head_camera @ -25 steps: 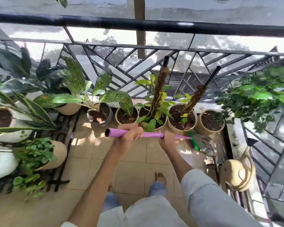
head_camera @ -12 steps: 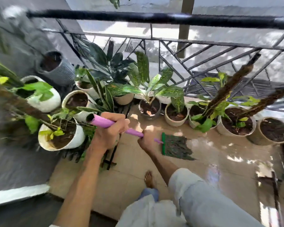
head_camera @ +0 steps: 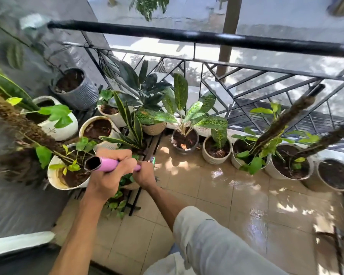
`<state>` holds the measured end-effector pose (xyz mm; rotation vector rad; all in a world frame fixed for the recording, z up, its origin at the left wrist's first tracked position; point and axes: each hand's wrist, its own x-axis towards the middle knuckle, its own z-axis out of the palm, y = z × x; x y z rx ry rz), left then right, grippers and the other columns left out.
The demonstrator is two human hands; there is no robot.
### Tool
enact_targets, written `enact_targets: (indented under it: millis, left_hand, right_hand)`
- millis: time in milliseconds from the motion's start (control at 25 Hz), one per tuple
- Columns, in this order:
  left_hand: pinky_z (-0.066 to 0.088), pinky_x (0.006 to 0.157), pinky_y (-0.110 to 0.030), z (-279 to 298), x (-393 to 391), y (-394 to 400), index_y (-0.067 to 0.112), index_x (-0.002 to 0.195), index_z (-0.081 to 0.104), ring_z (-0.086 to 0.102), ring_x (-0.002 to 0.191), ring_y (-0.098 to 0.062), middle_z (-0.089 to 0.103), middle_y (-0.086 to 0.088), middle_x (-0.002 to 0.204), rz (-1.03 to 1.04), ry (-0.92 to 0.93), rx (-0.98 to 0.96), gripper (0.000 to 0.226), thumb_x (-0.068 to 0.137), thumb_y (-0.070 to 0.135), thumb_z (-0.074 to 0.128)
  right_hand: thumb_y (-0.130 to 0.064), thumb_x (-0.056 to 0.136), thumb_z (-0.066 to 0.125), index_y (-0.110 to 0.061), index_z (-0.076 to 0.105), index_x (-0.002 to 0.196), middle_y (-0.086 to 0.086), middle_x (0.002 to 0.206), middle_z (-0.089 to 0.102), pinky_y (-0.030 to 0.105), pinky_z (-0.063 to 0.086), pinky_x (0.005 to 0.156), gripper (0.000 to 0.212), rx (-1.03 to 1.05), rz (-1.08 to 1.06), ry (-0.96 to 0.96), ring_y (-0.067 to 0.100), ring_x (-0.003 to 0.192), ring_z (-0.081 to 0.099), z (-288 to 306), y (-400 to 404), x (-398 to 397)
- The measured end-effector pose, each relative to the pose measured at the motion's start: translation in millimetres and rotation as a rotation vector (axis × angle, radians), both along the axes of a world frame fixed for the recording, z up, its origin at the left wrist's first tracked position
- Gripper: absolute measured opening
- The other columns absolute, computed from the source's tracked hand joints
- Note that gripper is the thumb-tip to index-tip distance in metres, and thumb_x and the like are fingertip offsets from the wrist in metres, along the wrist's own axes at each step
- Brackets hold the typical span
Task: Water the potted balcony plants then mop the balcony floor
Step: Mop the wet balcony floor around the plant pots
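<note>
I hold a mop by its pink handle (head_camera: 107, 164). My left hand (head_camera: 109, 171) grips the hollow top end, and my right hand (head_camera: 144, 174) grips it a little lower. A sliver of the green mop head (head_camera: 153, 160) shows just past my right hand; the rest is hidden. The handle points toward the black plant rack (head_camera: 136, 195) on the left. The tan tiled floor (head_camera: 236, 195) is wet and shiny on the right side. Potted plants (head_camera: 185, 138) line the railing.
A black metal railing (head_camera: 207, 37) runs across the far side. White and beige pots (head_camera: 57, 126) crowd the left, some on the rack. Two moss-pole plants (head_camera: 274, 128) lean at the right. A grey wall (head_camera: 18, 195) bounds the left. My bent right leg (head_camera: 216, 245) fills the lower middle.
My view has swung left. The mop has swept from the right side of the floor to the left, and its head is now mostly hidden behind my right hand by the plant rack.
</note>
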<state>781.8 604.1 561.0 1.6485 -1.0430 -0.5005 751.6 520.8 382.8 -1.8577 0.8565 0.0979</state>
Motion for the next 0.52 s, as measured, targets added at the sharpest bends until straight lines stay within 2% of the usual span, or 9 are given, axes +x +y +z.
enact_targets:
  millis: [80,200,280,400,520]
  left_hand:
    - [0.025,0.048,-0.048,-13,-1,-5,0.002,0.051,0.036,0.027,0.049,-0.033,0.030,-0.010,0.052,-0.012,0.009,0.005,0.052,0.089,0.019,0.065]
    - [0.025,0.048,-0.048,-29,-4,-30,0.010,0.052,0.035,0.027,0.049,-0.031,0.029,-0.006,0.053,-0.033,0.043,-0.010,0.047,0.089,0.015,0.063]
    - [0.024,0.047,-0.049,-40,-8,-45,0.016,0.053,0.035,0.026,0.049,-0.031,0.028,-0.007,0.054,-0.032,0.092,-0.009,0.044,0.088,0.014,0.062]
    - [0.025,0.047,-0.053,-64,-28,-62,0.022,0.055,0.043,0.027,0.049,-0.031,0.028,-0.011,0.053,-0.104,0.203,-0.002,0.040,0.089,0.013,0.062]
    - [0.026,0.046,-0.050,-75,-53,-96,0.027,0.057,0.052,0.029,0.047,-0.027,0.033,-0.009,0.051,-0.203,0.298,-0.033,0.037,0.090,0.012,0.061]
  right_hand:
    - [-0.001,0.097,0.063,0.012,0.070,0.092,0.033,0.095,0.070,0.047,0.044,0.081,0.015,0.011,-0.027,0.000,0.038,0.088,0.064,-5,-17,-4]
    - [-0.005,0.098,0.063,0.012,0.073,0.108,0.030,0.111,0.075,0.048,0.049,0.092,0.022,-0.035,-0.021,0.038,0.040,0.106,0.069,-15,-57,-17]
    - [-0.008,0.101,0.062,0.007,0.072,0.118,0.026,0.120,0.074,0.048,0.046,0.100,0.025,-0.076,0.003,0.087,0.040,0.116,0.066,-24,-78,-34]
    - [-0.007,0.104,0.058,0.005,0.069,0.124,0.025,0.126,0.072,0.047,0.044,0.102,0.025,-0.069,-0.007,0.151,0.038,0.121,0.063,-41,-99,-83]
    - [-0.004,0.103,0.052,0.004,0.067,0.124,0.024,0.127,0.070,0.045,0.041,0.102,0.027,-0.097,-0.081,0.193,0.038,0.123,0.061,-49,-129,-138]
